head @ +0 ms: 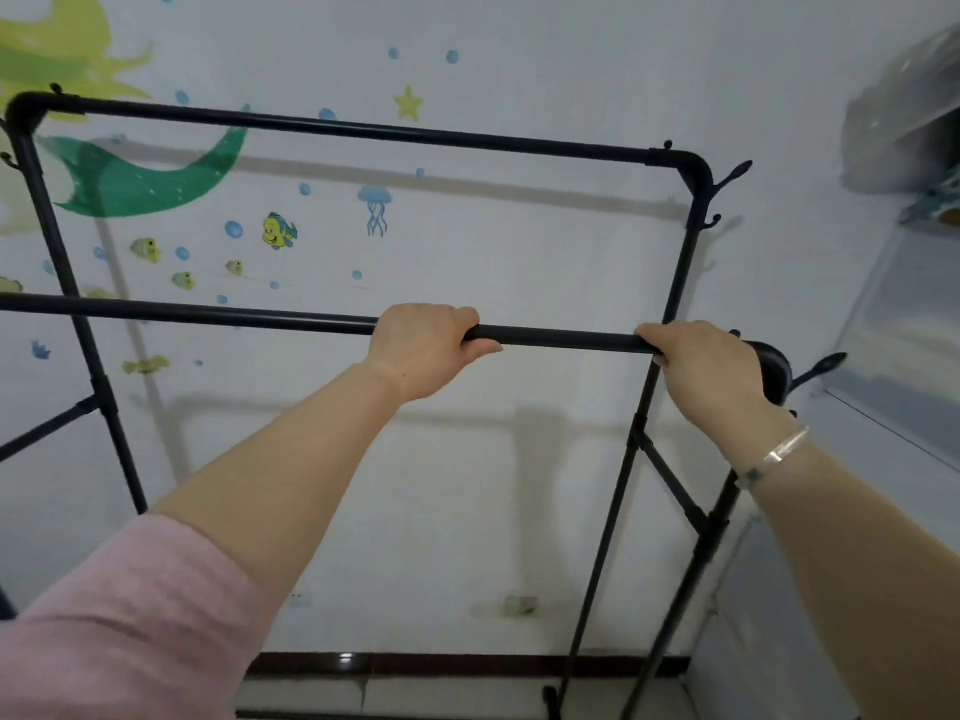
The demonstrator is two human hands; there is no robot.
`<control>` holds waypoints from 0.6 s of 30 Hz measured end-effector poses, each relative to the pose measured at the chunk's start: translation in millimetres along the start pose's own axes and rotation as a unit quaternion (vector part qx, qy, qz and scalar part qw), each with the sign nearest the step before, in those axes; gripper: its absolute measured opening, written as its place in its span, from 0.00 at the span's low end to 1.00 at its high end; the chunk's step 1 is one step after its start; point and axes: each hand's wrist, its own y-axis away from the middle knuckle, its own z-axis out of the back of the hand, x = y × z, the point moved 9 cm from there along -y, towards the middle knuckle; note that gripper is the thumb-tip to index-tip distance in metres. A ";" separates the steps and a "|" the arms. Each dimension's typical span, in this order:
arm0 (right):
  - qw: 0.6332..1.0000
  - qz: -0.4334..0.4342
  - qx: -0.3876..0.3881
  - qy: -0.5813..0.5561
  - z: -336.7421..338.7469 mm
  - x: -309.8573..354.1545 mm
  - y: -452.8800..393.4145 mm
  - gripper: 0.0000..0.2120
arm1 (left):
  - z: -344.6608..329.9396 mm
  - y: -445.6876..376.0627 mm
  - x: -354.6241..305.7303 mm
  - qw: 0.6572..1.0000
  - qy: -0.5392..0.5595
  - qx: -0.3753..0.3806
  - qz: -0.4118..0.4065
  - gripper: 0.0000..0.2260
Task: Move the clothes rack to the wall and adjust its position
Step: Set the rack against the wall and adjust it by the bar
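Note:
A black metal clothes rack (363, 131) with two top rails stands in front of a white wall (467, 511). Its far rail runs close along the wall. The near rail (566, 338) crosses the middle of the view. My left hand (423, 348) is wrapped over the near rail at its middle. My right hand (709, 363) grips the same rail at its right corner elbow, with a silver bracelet on the wrist. Hooks stick out at the rack's right corners. The rack's feet are mostly out of view; one caster (550, 696) shows at the bottom.
Sea-creature stickers (278, 231) cover the wall. A white cabinet or appliance (893, 356) stands at the right, close to the rack's right end, with a wrapped bundle (904, 111) on top. A dark skirting board (467, 665) runs along the floor.

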 end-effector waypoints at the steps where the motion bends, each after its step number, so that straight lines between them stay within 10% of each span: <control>1: 1.000 0.003 -0.001 -0.001 -1.1 -0.1 -5.0 0.21 | -0.6 -1.7 1.0 1.000 -0.004 -0.007 0.002 0.21; 18: 0.991 0.019 -0.117 -0.059 -35.5 -3.7 -30.5 0.22 | -21.0 -21.3 8.5 0.999 -0.022 -0.035 0.019 0.22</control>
